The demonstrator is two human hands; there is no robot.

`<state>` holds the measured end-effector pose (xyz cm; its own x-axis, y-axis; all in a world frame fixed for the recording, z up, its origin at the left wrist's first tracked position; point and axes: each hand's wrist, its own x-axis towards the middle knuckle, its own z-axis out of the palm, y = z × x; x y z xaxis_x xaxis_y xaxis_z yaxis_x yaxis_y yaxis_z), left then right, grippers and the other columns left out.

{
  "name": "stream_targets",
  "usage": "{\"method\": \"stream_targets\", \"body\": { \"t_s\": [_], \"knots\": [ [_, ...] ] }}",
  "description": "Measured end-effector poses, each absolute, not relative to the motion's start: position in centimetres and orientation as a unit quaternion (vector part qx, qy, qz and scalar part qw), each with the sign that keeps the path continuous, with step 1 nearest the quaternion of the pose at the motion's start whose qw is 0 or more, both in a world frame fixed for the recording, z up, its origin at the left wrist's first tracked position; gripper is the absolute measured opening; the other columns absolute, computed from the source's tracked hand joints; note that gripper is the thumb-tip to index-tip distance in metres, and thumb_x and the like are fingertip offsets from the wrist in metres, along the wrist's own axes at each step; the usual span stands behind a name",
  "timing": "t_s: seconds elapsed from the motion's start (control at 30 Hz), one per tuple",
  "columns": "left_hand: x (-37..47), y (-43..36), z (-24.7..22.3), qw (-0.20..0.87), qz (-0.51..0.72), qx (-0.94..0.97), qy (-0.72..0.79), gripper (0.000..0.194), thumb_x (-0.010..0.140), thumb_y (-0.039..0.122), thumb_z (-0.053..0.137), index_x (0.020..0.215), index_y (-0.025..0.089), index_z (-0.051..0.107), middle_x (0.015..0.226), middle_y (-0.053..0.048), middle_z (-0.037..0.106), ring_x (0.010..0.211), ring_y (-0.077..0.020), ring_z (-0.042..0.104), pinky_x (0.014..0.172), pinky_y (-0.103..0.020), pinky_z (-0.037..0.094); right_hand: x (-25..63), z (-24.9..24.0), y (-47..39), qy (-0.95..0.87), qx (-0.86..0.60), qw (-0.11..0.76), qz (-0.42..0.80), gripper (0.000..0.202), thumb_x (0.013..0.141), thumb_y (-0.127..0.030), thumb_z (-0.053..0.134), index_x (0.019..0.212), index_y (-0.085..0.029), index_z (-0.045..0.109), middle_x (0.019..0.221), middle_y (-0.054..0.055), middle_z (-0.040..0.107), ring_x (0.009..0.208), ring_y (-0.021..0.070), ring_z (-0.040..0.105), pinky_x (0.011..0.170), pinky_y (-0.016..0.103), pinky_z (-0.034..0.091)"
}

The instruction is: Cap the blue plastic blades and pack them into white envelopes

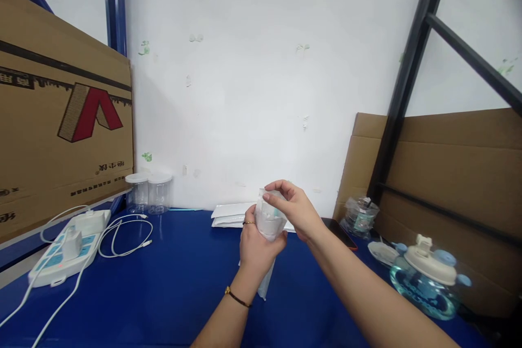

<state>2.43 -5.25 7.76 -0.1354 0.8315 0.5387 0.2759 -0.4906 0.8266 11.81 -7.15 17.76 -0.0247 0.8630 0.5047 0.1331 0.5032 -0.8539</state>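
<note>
A white, slightly translucent bundle [271,224], cup-shaped and apparently wrapped in thin film, is held up over the blue table. My left hand [256,247] is closed around its lower part from the left, thumb to the right. Thumb and fingertips of my right hand [296,209] pinch the bundle's upper edge. A pale greenish patch shows on its face, too small to read. Below my left hand a whitish strip [266,284] slants down toward the table; whether it joins the bundle is hidden. Behind the hands lie flat white packets [230,215], stacked against the wall.
To the left are a power strip [67,255] with white cables [120,236] and two lidded clear jars [149,196]. On the right stand a blue-tinted bottle [426,280], a small white dish [383,253], a clear plastic-wrapped item [361,217] and a dark phone [340,232]. Cardboard flanks both sides.
</note>
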Motion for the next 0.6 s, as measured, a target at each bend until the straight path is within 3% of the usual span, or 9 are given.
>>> {"method": "stream_targets", "body": {
  "t_s": [0.1,0.2,0.27,0.37,0.47,0.6],
  "knots": [
    [2.1,-5.1,7.4,0.235,0.619,0.606,0.441,0.093,0.052,0.037,0.079,0.13,0.022,0.032,0.123,-0.012,0.051,0.109,-0.0299,0.052,0.088,-0.038,0.04,12.6,17.2,-7.1,-0.643,-0.393,0.599,0.271,0.046,0.067,-0.04,0.071,0.107,-0.022,0.056,0.11,0.007,0.058,0.1,0.0213,0.055,0.083,0.034,0.045],
    [1.1,-4.8,7.0,0.276,0.636,0.609,0.385,0.11,0.043,0.038,0.084,0.136,0.024,0.027,0.131,-0.012,0.046,0.116,-0.031,0.046,0.094,-0.039,0.038,13.2,15.5,-7.3,-0.668,-0.411,0.558,0.272,0.063,0.064,-0.034,0.075,0.12,-0.025,0.048,0.115,0.007,0.057,0.096,0.0213,0.058,0.08,0.035,0.048],
    [0.2,-4.3,6.8,0.347,0.647,0.602,0.316,0.095,0.056,0.043,0.079,0.134,0.023,0.029,0.127,-0.011,0.05,0.111,-0.028,0.051,0.091,-0.037,0.041,13.5,14.1,-7.3,-0.697,-0.409,0.524,0.27,0.052,0.071,-0.034,0.07,0.118,-0.024,0.052,0.105,0.005,0.062,0.086,0.0198,0.06,0.075,0.033,0.05],
    [-1.1,-3.2,6.9,0.493,0.619,0.569,0.224,0.05,0.079,0.045,0.059,0.12,0.019,0.046,0.111,-0.009,0.061,0.095,-0.0222,0.06,0.084,-0.033,0.045,14.1,13.0,-7.2,-0.723,-0.405,0.518,0.214,0.033,0.084,-0.033,0.055,0.116,-0.024,0.057,0.101,0.005,0.065,0.086,0.0199,0.06,0.072,0.032,0.05],
    [-2.1,-2.2,7.3,0.603,0.554,0.543,0.187,0.035,0.079,0.041,0.061,0.105,0.017,0.057,0.098,-0.007,0.067,0.087,-0.0196,0.062,0.079,-0.029,0.045,14.8,13.5,-7.7,-0.79,-0.367,0.471,0.138,0.031,0.081,-0.031,0.06,0.112,-0.026,0.062,0.121,0.006,0.057,0.108,0.0232,0.053,0.085,0.034,0.047],
    [-3.2,-1.4,7.7,0.689,0.486,0.51,0.169,0.033,0.072,0.031,0.071,0.099,0.015,0.063,0.089,-0.006,0.069,0.081,-0.0182,0.063,0.075,-0.027,0.045,15.5,15.7,-9.2,-0.892,-0.309,0.32,0.08,0.057,0.067,-0.022,0.074,0.121,-0.031,0.057,0.133,0.005,0.049,0.117,0.0244,0.047,0.096,0.038,0.041]
  ]
}}
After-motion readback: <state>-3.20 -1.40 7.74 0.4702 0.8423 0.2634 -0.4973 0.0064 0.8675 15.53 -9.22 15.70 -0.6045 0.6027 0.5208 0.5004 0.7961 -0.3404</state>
